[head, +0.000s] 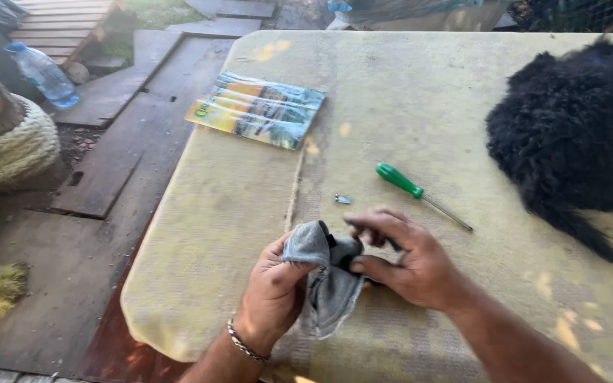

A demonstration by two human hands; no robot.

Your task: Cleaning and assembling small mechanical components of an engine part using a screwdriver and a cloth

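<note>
- A grey cloth (324,284) is being held near the front edge of the surface (420,106), pinched at its upper fold by the closed fingers of the left hand (274,294).
- A small dark object (352,257), largely hidden in the cloth, is being gripped between thumb and fingers of the right hand (409,266); what it is cannot be told.
- Both hands are being kept closed on the bundle, just above the surface.
- A wiping or wrapping step is judged to be in hand; it is being done best if the cloth is kept taut by the left hand while the object is being turned by the right, low over the surface so nothing is dropped.
- A green-handled screwdriver (413,190) is lying just beyond the hands, with a small metal piece (343,199) beside it; the piece should not be knocked.
- A printed packet (257,110) is lying near the far left edge, and a black curly-coated dog (562,135) is resting toward the right edge.
</note>
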